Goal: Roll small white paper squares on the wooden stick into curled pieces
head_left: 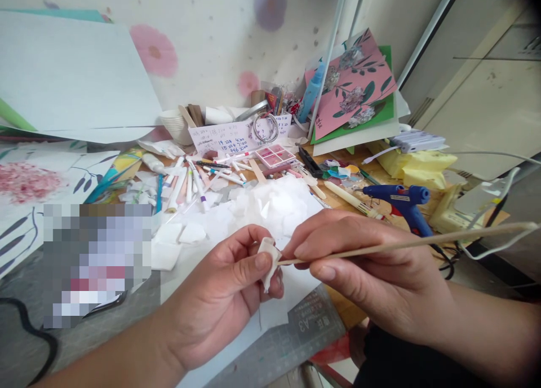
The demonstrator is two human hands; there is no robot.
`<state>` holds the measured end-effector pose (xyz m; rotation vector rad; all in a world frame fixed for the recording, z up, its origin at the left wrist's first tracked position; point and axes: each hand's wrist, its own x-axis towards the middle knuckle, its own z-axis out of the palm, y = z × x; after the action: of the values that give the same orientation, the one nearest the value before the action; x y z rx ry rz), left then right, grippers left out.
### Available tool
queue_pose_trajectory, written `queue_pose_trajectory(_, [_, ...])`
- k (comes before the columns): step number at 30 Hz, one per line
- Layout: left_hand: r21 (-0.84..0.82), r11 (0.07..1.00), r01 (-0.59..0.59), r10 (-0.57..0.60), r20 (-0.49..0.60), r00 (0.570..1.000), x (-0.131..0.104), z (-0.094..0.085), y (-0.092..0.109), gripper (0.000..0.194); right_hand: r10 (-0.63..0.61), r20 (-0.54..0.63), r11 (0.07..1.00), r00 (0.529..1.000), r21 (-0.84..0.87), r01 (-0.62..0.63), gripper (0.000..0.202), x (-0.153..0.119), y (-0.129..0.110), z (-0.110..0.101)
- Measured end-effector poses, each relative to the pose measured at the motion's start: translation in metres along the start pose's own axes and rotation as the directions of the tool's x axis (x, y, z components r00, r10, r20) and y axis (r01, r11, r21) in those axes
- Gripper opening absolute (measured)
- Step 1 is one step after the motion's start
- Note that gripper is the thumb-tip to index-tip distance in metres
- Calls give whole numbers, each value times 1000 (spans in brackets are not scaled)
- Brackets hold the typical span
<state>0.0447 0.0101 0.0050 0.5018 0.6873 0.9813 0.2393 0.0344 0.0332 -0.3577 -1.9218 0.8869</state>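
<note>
My left hand (224, 298) pinches a small folded piece of white paper (269, 258) between thumb and fingers, near the middle of the view. My right hand (372, 269) holds a long thin wooden stick (393, 245) between thumb and fingers. The stick's left tip touches the folded piece, and its other end reaches to the right edge. Just beyond my hands, a pile of thin white pieces (274, 204) lies on white paper. Flat white pieces (167, 247) lie to the left of it.
A blue glue gun (401, 199) lies at the right with its cable. Behind are markers (198, 190), a pink palette (275, 155), paper cups (175, 127) and a pink flower picture (355, 89). A grey cutting mat (313, 320) lies under the paper. A pixelated area covers something at the left.
</note>
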Motion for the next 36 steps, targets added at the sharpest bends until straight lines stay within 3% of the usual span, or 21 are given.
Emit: queue_pose_trajectory(36, [-21, 1000, 2, -2, 14, 1000, -1, -2, 0, 22, 5, 14, 1000, 1000, -26, -4, 16, 0, -1, 0])
